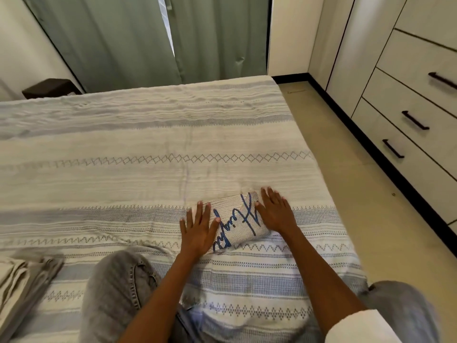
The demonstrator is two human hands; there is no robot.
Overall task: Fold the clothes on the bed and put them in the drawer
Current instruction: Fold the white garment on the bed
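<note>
A folded white-grey garment (237, 219) with blue script lettering lies on the striped bedspread (148, 149), near the bed's right side. My left hand (199, 230) lies flat on the garment's left end, fingers straight and spread. My right hand (275, 210) rests flat along its right end, fingers straight. Both hands touch the small folded bundle from either side. A white chest of drawers (405, 105) with dark handles stands to the right across the floor; all its drawers look closed.
Folded beige and grey cloth (27, 280) lies at the bed's near left corner. My knees in grey jeans (116, 288) rest on the bed. Green curtains (153, 38) hang behind the bed. A strip of tan floor (346, 149) separates bed and drawers.
</note>
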